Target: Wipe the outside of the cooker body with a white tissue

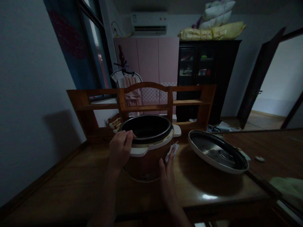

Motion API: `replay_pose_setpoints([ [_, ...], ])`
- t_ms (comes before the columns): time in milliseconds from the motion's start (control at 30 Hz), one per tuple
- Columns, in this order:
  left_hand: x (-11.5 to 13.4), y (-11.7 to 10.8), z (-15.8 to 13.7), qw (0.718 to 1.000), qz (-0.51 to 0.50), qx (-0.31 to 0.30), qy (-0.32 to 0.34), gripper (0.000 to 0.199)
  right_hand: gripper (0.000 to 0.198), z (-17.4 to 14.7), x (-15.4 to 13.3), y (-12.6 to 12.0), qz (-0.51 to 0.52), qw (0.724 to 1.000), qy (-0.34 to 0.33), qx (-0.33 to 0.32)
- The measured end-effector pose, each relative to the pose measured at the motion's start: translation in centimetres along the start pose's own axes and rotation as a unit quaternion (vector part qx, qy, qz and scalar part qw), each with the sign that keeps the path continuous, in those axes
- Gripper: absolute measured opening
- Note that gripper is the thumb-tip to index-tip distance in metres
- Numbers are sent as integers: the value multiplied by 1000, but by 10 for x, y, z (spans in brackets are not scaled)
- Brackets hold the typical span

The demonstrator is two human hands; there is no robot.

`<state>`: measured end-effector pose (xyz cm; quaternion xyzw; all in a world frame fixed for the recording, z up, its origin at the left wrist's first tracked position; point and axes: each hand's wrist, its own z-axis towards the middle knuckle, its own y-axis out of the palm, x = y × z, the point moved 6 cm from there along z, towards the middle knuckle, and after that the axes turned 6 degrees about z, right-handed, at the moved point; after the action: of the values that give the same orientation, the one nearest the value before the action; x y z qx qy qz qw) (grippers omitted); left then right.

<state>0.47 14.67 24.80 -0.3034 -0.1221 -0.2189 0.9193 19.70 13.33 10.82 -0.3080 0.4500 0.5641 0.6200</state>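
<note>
Under left hand point(120, 146), pot point(146, 126) (black); lid point(213, 152) aside

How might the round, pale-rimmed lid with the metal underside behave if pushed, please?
The lid would probably rock, since it sits tilted, underside showing. It is likely stiff, given its thick rim, and perhaps slippery where the metal looks shiny.

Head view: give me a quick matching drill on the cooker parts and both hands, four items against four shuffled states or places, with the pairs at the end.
1. Lid
2. Inner pot
3. Left hand
4. Right hand

A. Holding a white wipe
B. Dark inside, sitting in the cooker
C. At the pot's near-left rim
D. Off the cooker, underside showing

Pairs: 1-D; 2-B; 3-C; 4-A
</note>
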Motion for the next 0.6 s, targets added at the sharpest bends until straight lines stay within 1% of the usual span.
replay_pose_setpoints([
  [167, 1, 0, 0, 1000, -6, -1, 4, 40, 69, 30, 0, -11, 43, 999, 9, -18],
  [267, 1, 1, 1, 1000, -5, 1, 4, 40, 71, 36, 1, -16, 44, 998, 7, -45],
  [367, 0, 1, 1, 1000, -7, 5, 4, 40, 72, 28, 0, -17, 21, 998, 2, -58],
  [467, 0, 0, 0, 1000, -7, 5, 3, 40, 71, 13, 2, -15, -2, 998, 16, -65],
  [600, 0, -1, 0, 1000, -8, 2, 3, 40, 70, -3, 5, -9, -11, 998, 20, -60],
])
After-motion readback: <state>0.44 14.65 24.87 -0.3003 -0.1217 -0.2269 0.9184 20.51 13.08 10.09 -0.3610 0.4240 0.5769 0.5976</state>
